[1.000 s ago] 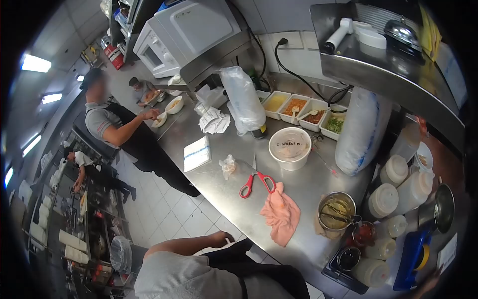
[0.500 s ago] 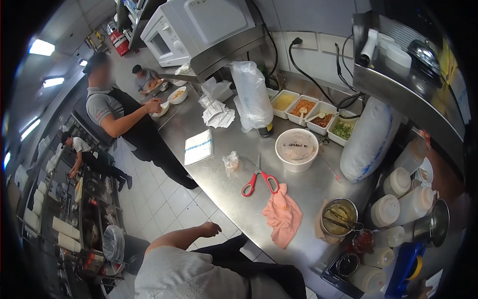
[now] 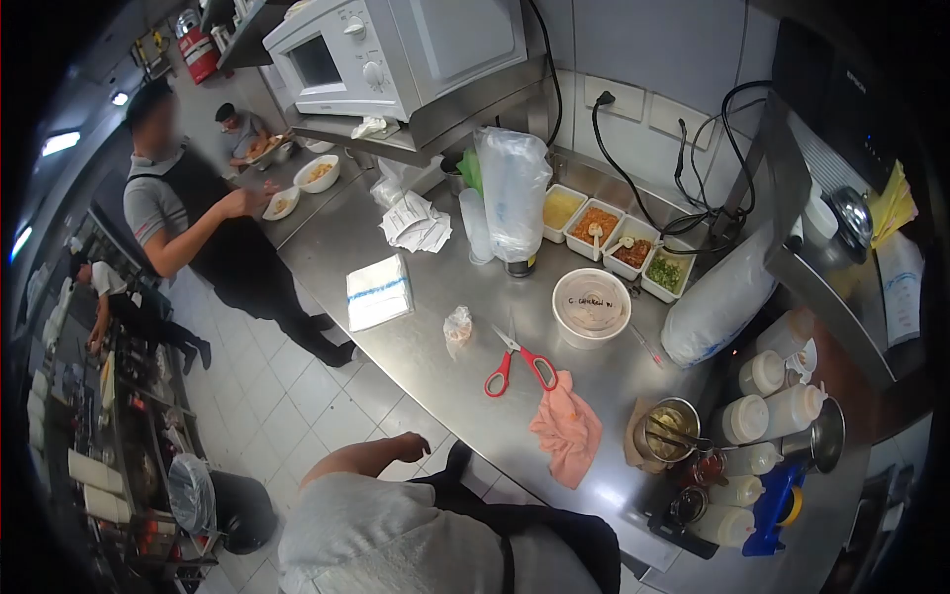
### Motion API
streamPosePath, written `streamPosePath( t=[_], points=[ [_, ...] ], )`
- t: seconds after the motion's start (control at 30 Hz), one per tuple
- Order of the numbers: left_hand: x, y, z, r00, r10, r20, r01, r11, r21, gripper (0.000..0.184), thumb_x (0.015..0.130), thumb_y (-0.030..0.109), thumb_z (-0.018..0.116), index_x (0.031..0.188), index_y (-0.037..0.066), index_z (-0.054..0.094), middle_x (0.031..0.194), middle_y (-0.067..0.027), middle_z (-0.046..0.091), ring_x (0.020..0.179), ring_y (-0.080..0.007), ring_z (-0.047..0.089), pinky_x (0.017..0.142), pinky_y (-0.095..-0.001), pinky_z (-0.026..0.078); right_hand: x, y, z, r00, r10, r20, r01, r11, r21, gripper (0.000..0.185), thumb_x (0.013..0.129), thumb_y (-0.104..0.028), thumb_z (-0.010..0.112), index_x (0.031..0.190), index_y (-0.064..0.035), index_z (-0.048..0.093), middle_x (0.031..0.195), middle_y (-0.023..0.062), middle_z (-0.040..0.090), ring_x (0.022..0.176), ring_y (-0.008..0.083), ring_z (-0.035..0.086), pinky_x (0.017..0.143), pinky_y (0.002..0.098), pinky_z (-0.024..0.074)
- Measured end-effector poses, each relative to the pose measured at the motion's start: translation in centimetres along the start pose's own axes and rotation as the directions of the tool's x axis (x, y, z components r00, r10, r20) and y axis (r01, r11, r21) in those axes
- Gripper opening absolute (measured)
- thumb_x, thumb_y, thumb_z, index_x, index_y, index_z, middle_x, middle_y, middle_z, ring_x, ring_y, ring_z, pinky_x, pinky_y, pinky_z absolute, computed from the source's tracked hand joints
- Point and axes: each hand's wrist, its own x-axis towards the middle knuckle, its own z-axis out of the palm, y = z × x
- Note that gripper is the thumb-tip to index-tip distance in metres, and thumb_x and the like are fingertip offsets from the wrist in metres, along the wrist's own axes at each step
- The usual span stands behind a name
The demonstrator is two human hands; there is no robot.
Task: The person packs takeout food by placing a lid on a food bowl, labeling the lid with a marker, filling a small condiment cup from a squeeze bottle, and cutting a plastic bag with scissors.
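Note:
My left hand hangs over the tiled floor beside the steel counter, touching nothing. Its fingers look loosely bent and apart, and nothing shows in them. My right hand is out of view. On the counter nearest me lie red-handled scissors, partly open, and a crumpled pink cloth touching one handle. A small knotted plastic bag sits left of the scissors. Behind them stands a lidded white tub with handwriting on its lid. A folded white cloth with a blue stripe lies near the counter's left edge.
Food trays line the wall. Squeeze bottles and a metal pot with utensils crowd the right. A microwave sits on a shelf. A co-worker holds a white bowl. A bin stands on the floor.
The camera view has shifted, bringing more of the microwave and right-hand shelf into sight. The co-worker's bowl now tilts toward me, showing its contents. My left hand stays low beside the counter.

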Motion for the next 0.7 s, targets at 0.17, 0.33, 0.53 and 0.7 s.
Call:
streamPosePath(
  t=[0.17,0.33,0.53,0.7],
  points=[
    [3.0,-2.3,-4.2,0.996,0.083,-0.014,-0.083,0.996,-0.028,0.034,0.077,0.014,0.053,0.109,0.014,0.066,0.104,-0.0155,0.065,0.098,-0.0316,0.061,0.087,-0.0399,0.049,-8.6,-0.5,-2.8,0.971,0.211,-0.114,-0.186,0.963,0.197,0.066,0.069,-0.038,0.071,0.125,-0.0154,0.043,0.122,0.0099,0.047,0.108,0.0295,0.047,0.09,0.047,0.0354],
    [-0.4,1.1,-11.4,0.781,0.268,0.564,-0.498,0.813,0.303,0.031,0.079,0.017,0.054,0.105,0.004,0.066,0.105,-0.0193,0.064,0.095,-0.0323,0.062,0.084,-0.0416,0.048,-17.0,-4.2,-7.5,0.98,0.144,-0.134,-0.055,0.854,0.518,0.076,0.067,-0.038,0.072,0.133,-0.018,0.038,0.131,0.0088,0.044,0.116,0.0295,0.044,0.096,0.048,0.0332],
    [-10.0,16.4,-28.1,0.636,0.742,0.213,-0.693,0.67,-0.265,0.041,0.095,0.027,0.048,0.129,0.003,0.044,0.115,-0.0158,0.059,0.102,-0.0241,0.058,0.089,-0.0348,0.045,-21.1,-18.4,1.9,0.927,-0.298,0.228,-0.055,0.493,0.868,0.089,0.064,-0.038,0.073,0.142,-0.0211,0.033,0.141,0.0075,0.04,0.127,0.0295,0.041,0.104,0.0491,0.0304],
    [-9.6,25.0,-28.9,0.298,0.897,-0.328,-0.674,-0.046,-0.737,0.076,0.095,0.028,0.052,0.147,0.006,0.0,0.141,-0.0188,0.032,0.125,-0.0236,0.041,0.098,-0.0332,0.04,-21.0,-28.1,21.1,0.754,-0.368,0.544,-0.238,0.62,0.748,0.101,0.058,-0.031,0.075,0.144,-0.0113,0.026,0.145,0.0092,0.034,0.135,0.026,0.03,0.111,0.042,0.021]
  ],
)
